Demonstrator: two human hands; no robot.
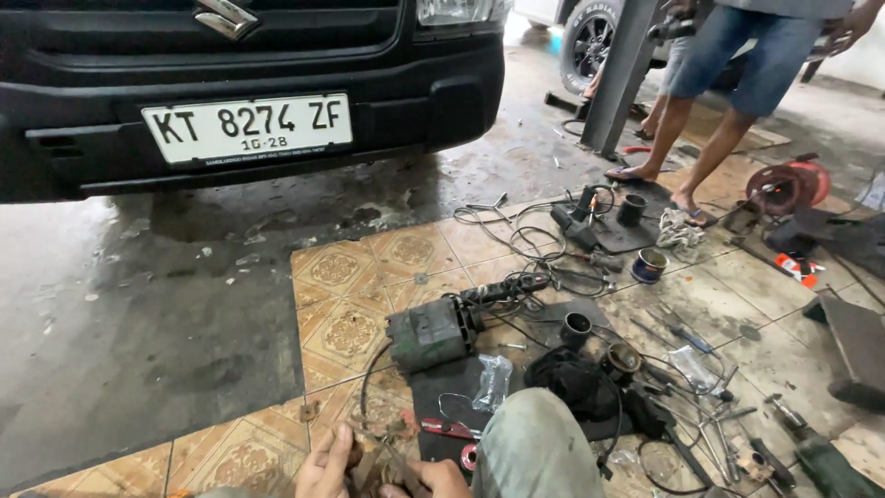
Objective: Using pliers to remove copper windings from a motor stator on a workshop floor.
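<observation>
I am holding a thin metal tool (392, 454) low by my knee (525, 443) | left hand (324, 468) and right hand (433, 477) both pinching it, steadying each end | green motor housing (429, 334) is lying just beyond the knee on the tiled floor (341, 277), within reach.

FREE: bare tiled floor (346, 277) left of motor housing (429, 334) | BLOCKED: right side, tangled cables (521, 242), scattered hand tools (701, 433), knee (530, 447) | FAR: car bumper (277, 101)

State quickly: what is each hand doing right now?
Left hand: closed on a small rusty part.
Right hand: gripping the same part.
</observation>
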